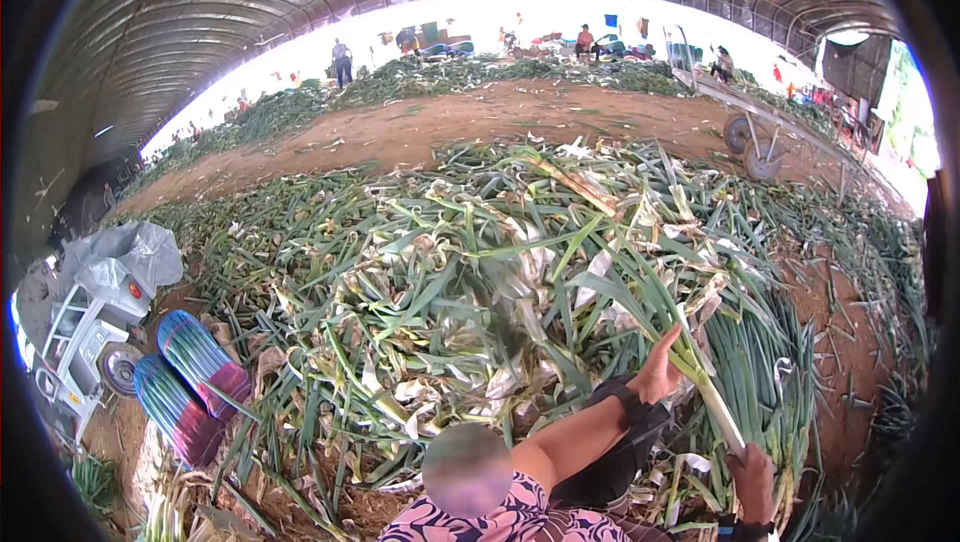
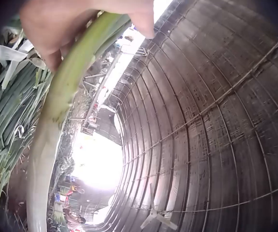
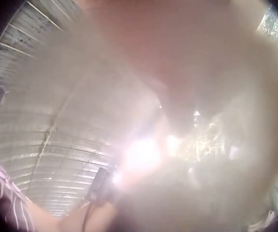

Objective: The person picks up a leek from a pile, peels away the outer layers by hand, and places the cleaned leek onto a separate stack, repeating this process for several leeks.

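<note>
A long green onion [image 1: 718, 410] with a pale white shank slants between both hands, its green leaves fanning up and to the left in the head view. My left hand [image 1: 657, 370] grips it where the shank turns green; in the left wrist view the fingers [image 2: 52, 29] wrap the stalk from above. Lower down, my right hand [image 1: 752, 479] holds the white end. The right wrist view is hazy, with only a blurred hand [image 3: 177, 43] across its top. Beside the hands, at the right, lies a thick pile of whole green onions [image 1: 765, 372].
A broad heap of loose leaves and peelings [image 1: 430, 282] spreads ahead. Two wrapped bundles [image 1: 185, 407] lie at left near a small white vehicle [image 1: 90, 332]. A wheeled cart [image 1: 765, 147] stands back right. Several people, one standing [image 1: 342, 62], are far off beyond the dirt path [image 1: 400, 122].
</note>
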Available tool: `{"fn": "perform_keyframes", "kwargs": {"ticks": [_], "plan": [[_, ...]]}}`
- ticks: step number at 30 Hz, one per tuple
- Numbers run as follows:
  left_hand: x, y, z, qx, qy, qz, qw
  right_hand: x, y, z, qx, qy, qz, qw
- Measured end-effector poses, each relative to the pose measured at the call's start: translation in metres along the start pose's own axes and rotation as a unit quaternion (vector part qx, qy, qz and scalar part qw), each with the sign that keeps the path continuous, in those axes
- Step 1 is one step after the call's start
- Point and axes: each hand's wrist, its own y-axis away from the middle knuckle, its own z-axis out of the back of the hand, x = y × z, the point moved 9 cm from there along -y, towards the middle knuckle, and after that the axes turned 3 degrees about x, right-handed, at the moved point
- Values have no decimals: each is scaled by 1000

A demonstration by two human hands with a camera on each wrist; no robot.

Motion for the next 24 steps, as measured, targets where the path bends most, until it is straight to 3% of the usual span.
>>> {"fn": "perform_keyframes", "kwargs": {"ticks": [2, 6, 7, 10, 11, 12, 13, 15, 16, 17, 18, 19, 22, 24], "plan": [[-3, 3, -9, 34, 33, 10, 999, 4, 12, 15, -25, 16, 13, 999], [0, -4, -3, 35, 45, 21, 998, -26, 33, 29, 65, 219, 31, 973], [0, -3, -2, 29, 45, 22, 998, -8, 35, 50, 117, 136, -108, 978], [-7, -1, -2, 38, 31, 8, 999, -28, 45, 65, -114, 199, 52, 972], [-10, 4, -7, 57, 20, 2, 998, -43, 43, 67, -58, 204, -8, 977], [-13, 9, -11, 37, 37, -16, 999, -40, 53, 76, -119, 246, 35, 961], [-5, -1, -11, 91, 106, 10, 990, -38, 56, 85, -114, 245, 25, 962], [1, -3, -18, 83, 167, 75, 980, -36, 64, 103, -133, 251, 11, 959], [2, -4, 0, -22, 91, 45, 995, -33, 69, 113, -150, 235, 12, 960], [3, -14, 0, 94, 139, 47, 985, -40, 75, 118, -149, 245, 1, 958], [-2, -7, -5, 14, 99, 27, 995, -39, 83, 125, -161, 257, 4, 953], [1, -15, 10, 0, 175, 47, 984, -42, 89, 131, -164, 261, -1, 951], [6, -15, 16, 43, 104, 65, 992, -50, 110, 150, -174, 273, -22, 946], [6, -12, 8, 25, 72, 50, 996, -52, 123, 164, -192, 280, -26, 940]]}}
